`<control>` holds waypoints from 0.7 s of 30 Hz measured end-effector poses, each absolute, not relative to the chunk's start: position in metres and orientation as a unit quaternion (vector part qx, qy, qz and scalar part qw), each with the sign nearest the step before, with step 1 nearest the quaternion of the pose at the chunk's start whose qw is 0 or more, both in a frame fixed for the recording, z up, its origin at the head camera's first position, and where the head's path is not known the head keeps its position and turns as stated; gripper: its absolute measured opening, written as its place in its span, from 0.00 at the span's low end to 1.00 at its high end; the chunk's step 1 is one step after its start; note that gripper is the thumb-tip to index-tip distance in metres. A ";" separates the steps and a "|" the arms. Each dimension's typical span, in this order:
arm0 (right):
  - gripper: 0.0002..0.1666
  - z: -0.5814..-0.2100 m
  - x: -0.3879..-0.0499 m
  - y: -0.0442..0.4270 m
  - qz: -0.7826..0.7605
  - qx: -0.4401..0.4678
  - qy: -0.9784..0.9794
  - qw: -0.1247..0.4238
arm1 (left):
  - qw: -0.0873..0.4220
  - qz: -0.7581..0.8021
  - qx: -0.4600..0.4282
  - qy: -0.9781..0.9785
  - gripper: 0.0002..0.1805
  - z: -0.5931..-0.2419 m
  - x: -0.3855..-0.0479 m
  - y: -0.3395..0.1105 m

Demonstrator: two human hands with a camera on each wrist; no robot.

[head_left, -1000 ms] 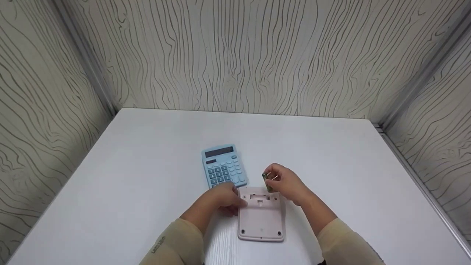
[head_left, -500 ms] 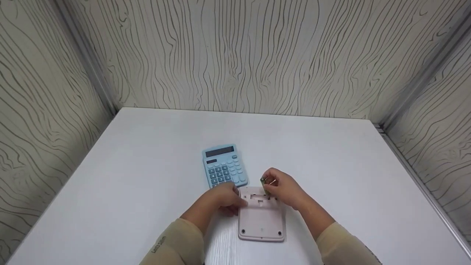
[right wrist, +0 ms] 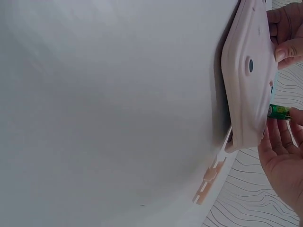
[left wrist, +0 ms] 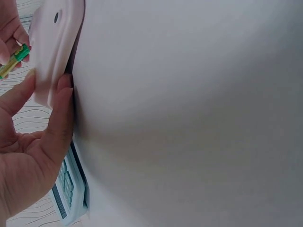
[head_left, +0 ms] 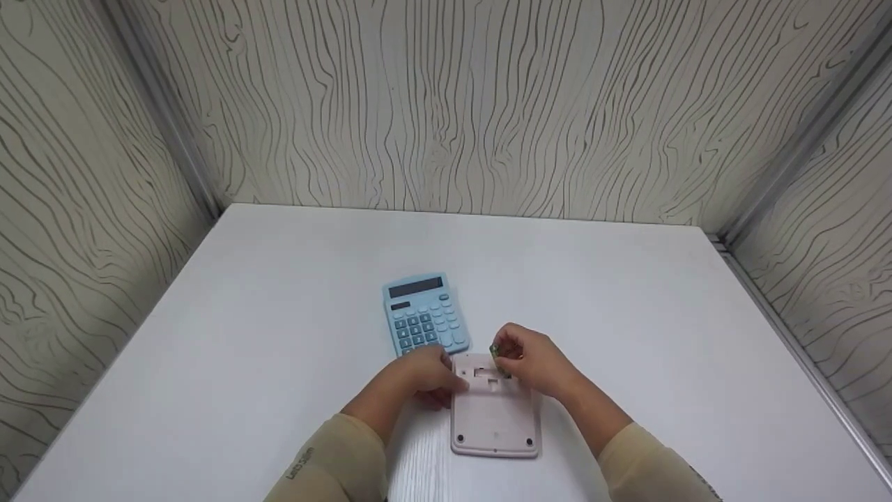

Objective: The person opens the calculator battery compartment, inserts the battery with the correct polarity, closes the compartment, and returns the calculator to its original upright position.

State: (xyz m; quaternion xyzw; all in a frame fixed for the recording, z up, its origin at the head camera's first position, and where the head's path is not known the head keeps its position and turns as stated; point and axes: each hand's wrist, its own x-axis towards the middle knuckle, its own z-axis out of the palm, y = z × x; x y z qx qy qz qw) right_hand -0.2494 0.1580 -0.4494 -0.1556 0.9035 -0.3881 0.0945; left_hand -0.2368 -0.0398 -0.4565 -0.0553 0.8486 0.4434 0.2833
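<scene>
A pink calculator point(head_left: 495, 422) lies face down, its battery slot point(head_left: 482, 373) uncovered near the far edge. My left hand point(head_left: 426, 373) grips its left side, thumb on the back and fingers at the edge; the left wrist view shows this hand point(left wrist: 35, 146) pinching the pink case point(left wrist: 49, 52). Between thumb and fingers, my right hand point(head_left: 540, 359) holds a green battery point(head_left: 495, 352), tilted over the slot's right part. In the right wrist view the battery point(right wrist: 279, 112) sticks out of the right hand point(right wrist: 284, 161) by the case point(right wrist: 246, 75). Whether it touches the slot is hidden.
A light blue calculator point(head_left: 425, 314) lies face up just behind my left hand. In the right wrist view a small orange-pink piece point(right wrist: 209, 179) lies on the white table point(right wrist: 118, 118). Wood-patterned panels point(head_left: 446, 104) stand around the table's back and sides.
My right hand has moved slightly left and toward me, bringing the battery lower over the slot. The left hand and both calculators stay in place.
</scene>
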 end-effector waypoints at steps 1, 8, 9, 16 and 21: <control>0.09 -0.450 -0.249 0.158 -0.386 -0.156 0.904 0.096 | 0.284 0.445 -0.054 0.848 0.14 -0.457 -0.237 -0.040; 0.09 -0.452 -0.248 0.155 -0.367 -0.158 0.910 0.109 | 0.289 0.451 -0.058 0.843 0.15 -0.456 -0.237 -0.041; 0.09 -0.452 -0.247 0.155 -0.363 -0.159 0.911 0.111 | 0.289 0.450 -0.059 0.843 0.15 -0.456 -0.237 -0.040; 0.08 -0.452 -0.246 0.152 -0.338 -0.188 0.916 0.108 | 0.288 0.447 -0.062 0.845 0.15 -0.455 -0.236 -0.040; 0.08 -0.451 -0.245 0.149 -0.300 -0.211 0.925 0.103 | 0.287 0.441 -0.061 0.848 0.16 -0.456 -0.238 -0.040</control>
